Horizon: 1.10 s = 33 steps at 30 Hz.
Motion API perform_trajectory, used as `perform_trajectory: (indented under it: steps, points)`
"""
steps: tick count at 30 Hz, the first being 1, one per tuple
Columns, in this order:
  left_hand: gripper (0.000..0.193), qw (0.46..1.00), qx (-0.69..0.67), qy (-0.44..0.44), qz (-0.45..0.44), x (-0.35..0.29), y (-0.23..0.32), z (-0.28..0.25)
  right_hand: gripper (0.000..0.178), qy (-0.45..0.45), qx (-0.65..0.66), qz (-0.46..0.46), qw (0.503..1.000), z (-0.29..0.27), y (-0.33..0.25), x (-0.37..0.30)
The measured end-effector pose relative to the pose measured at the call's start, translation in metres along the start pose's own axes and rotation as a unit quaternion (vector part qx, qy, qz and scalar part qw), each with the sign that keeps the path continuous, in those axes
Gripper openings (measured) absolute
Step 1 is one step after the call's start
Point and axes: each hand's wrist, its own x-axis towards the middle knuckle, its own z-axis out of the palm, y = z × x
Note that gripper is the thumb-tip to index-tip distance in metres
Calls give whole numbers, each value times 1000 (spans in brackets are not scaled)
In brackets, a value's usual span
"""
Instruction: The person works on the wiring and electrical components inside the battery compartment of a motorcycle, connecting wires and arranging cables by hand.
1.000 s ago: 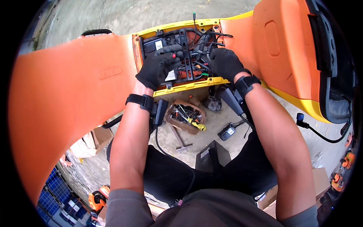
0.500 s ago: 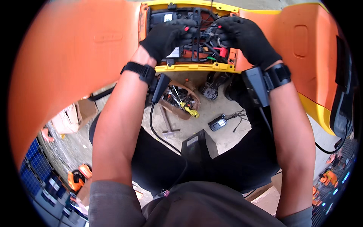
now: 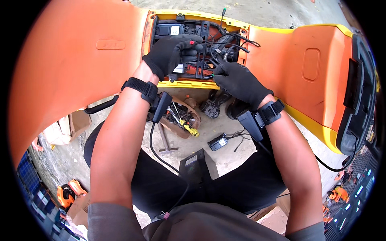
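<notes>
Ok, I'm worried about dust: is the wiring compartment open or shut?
Open: the wiring compartment has no cover on, and black cables show inside.

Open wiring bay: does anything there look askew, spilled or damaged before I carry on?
No spill or damage stands out. What looks untidy: a green-tipped cable pokes past the far yellow rim, and a black cable end juts toward the right orange panel, neither tucked in.
</notes>
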Motion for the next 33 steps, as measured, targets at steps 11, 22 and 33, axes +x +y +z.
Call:
perform_trajectory:
  steps: [11, 22, 33]
  points:
    - [33, 1000, -4, -4, -5, 1, 1, 4, 23, 9, 290, 124, 949, -27, -4, 4]
    - [31, 1000, 7, 6, -10, 0, -3, 5, 21, 12, 473, 121, 873, -31, -4, 8]
    - [34, 999, 16, 9, -39, -2, 1, 7, 23, 11, 487, 123, 865, -31, -2, 9]
